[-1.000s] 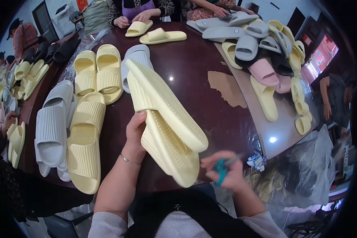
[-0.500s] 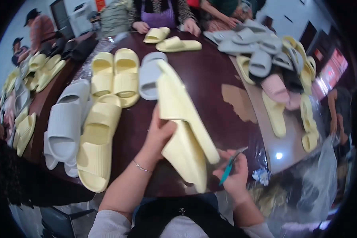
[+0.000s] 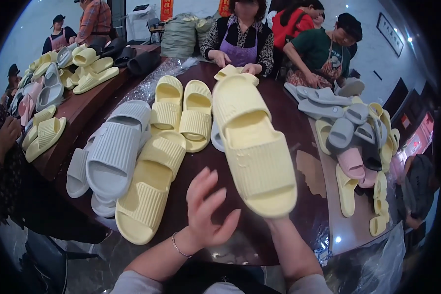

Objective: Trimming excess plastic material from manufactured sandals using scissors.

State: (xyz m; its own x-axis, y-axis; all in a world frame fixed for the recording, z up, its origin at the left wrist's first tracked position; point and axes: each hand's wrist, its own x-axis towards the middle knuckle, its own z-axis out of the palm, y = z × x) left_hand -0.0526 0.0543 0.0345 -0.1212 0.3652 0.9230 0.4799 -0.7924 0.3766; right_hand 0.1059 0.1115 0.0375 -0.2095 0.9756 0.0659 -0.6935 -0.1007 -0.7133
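Observation:
A pair of pale yellow ribbed slide slippers (image 3: 262,171), one tucked into the other, is held up above the table in front of me. My right hand (image 3: 279,224) reaches up behind their lower end and holds them; its fingers are hidden. Whether the teal-handled snips are still in it cannot be seen. My left hand (image 3: 206,213) is open, fingers spread, just left of the slippers and apart from them. Left of it lie nested yellow slippers (image 3: 152,188) and a stack of light grey slippers (image 3: 113,152). Two more yellow slippers (image 3: 197,117) stand behind these.
The dark red table (image 3: 230,230) curves around me. Mixed slippers (image 3: 355,127) are heaped on its right, and more slippers (image 3: 90,73) fill the table at left. Across from me a person in a purple apron (image 3: 240,51) has both hands by yellow slippers. Clear plastic (image 3: 384,255) hangs at lower right.
My left hand has let go of the yellow slippers and opened. My right hand has gone behind them, and they now face me. The view has tilted up; the snips have gone out of sight.

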